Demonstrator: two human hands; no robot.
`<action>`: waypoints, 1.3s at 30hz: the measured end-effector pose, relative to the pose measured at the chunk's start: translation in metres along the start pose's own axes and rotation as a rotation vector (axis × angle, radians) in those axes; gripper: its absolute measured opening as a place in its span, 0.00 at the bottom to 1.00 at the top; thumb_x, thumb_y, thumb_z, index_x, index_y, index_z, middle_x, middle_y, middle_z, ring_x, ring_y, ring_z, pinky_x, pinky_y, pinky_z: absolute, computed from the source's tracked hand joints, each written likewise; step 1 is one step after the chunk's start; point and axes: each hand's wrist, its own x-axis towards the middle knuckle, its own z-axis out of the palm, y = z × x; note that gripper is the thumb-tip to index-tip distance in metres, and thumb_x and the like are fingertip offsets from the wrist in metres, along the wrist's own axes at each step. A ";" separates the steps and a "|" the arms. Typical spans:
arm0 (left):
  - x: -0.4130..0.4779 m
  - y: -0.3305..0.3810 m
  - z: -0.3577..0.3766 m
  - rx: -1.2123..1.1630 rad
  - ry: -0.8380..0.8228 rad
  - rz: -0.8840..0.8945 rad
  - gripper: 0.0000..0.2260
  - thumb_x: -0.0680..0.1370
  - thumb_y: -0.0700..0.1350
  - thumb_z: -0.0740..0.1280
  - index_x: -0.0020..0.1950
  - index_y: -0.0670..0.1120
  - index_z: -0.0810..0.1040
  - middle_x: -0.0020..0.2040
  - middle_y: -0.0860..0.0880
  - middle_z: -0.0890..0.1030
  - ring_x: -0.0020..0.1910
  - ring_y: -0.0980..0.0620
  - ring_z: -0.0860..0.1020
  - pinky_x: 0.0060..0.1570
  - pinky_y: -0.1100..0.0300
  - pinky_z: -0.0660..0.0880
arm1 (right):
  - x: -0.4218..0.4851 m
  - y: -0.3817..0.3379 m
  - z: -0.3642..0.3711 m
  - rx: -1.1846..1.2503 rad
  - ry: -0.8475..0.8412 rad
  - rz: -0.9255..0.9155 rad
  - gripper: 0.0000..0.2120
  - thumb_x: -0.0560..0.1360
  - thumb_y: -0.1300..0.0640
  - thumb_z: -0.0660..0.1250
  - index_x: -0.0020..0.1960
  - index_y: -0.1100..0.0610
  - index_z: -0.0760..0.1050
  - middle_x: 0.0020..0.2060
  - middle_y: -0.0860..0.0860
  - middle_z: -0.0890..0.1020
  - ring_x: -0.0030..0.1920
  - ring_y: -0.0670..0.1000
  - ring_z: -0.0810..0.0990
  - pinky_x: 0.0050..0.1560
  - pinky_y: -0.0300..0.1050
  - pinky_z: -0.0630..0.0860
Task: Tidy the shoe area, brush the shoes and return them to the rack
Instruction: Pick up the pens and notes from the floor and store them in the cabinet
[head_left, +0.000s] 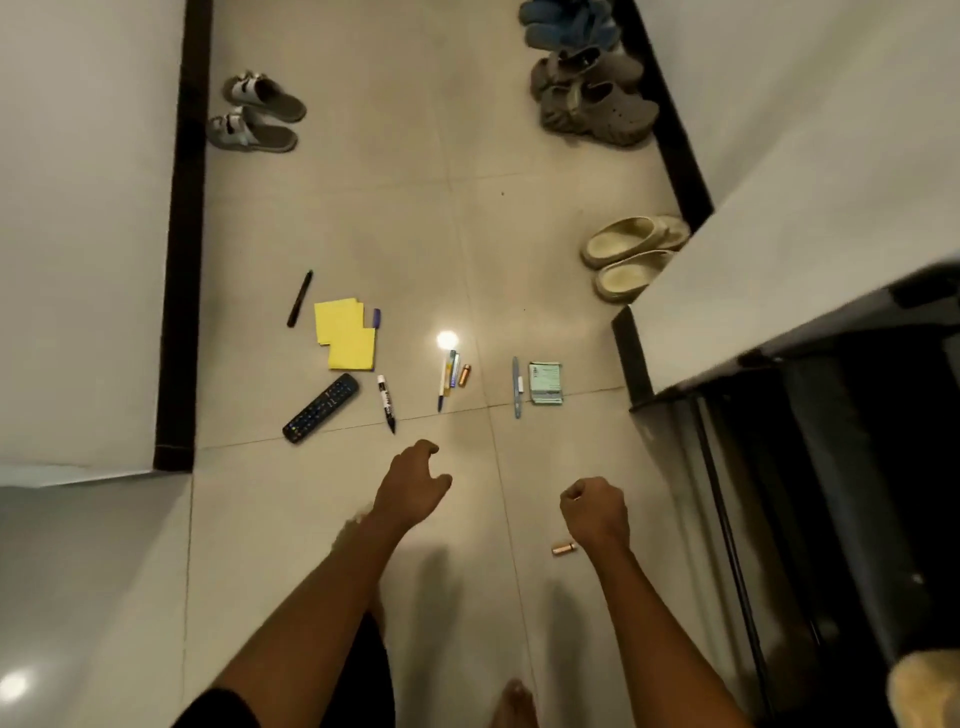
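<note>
Since the shoes are all on the floor (374, 208) and none is being held, tidying looks to be the step in hand, with brushing not yet begun and no brush in view. Beige slides (631, 257) lie at the right edge by the wall corner. Grey clogs (592, 104) and blue shoes (566, 23) are bunched at the far right edge, and a pair of sandals (254, 111) sits at the far left edge. The dark rack (831, 441) stands at the near right, its shelves too dim to read. Loose clutter is spread across the middle of the floor: yellow notes (345, 338), a remote (320, 408), a marker (386, 403), pens (448, 379), a battery (464, 375) and a stack of cards (546, 383). A second battery (563, 547) lies apart, just beside the right wrist. The next move probably calls for bending down and gathering these small things, thin ones needing a fingertip pinch off the tile. Both forearms reach forward and down. The left hand (413, 483) hovers above the floor near the marker, fingers loosely curled and holding nothing. The right hand (595, 512) is curled into a fist with nothing showing from it.
</note>
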 end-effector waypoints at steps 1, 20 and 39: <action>0.009 -0.006 -0.011 -0.025 0.007 -0.027 0.22 0.75 0.43 0.68 0.68 0.41 0.69 0.66 0.43 0.73 0.66 0.46 0.70 0.61 0.56 0.67 | 0.007 -0.016 0.002 -0.015 -0.010 -0.011 0.10 0.74 0.64 0.62 0.47 0.59 0.82 0.47 0.56 0.83 0.46 0.55 0.82 0.39 0.37 0.72; 0.192 -0.192 -0.143 -0.052 0.116 -0.367 0.19 0.74 0.42 0.68 0.63 0.41 0.71 0.60 0.42 0.76 0.59 0.44 0.74 0.55 0.53 0.72 | 0.141 -0.298 0.219 -0.336 -0.279 -0.417 0.12 0.75 0.63 0.62 0.56 0.60 0.78 0.55 0.55 0.79 0.55 0.54 0.78 0.51 0.41 0.73; 0.291 -0.268 -0.076 0.365 0.099 -0.155 0.22 0.73 0.55 0.66 0.62 0.45 0.68 0.57 0.47 0.72 0.53 0.46 0.76 0.43 0.58 0.68 | 0.266 -0.376 0.306 -0.986 0.016 -0.860 0.57 0.61 0.34 0.73 0.76 0.54 0.42 0.64 0.59 0.68 0.68 0.61 0.61 0.64 0.58 0.59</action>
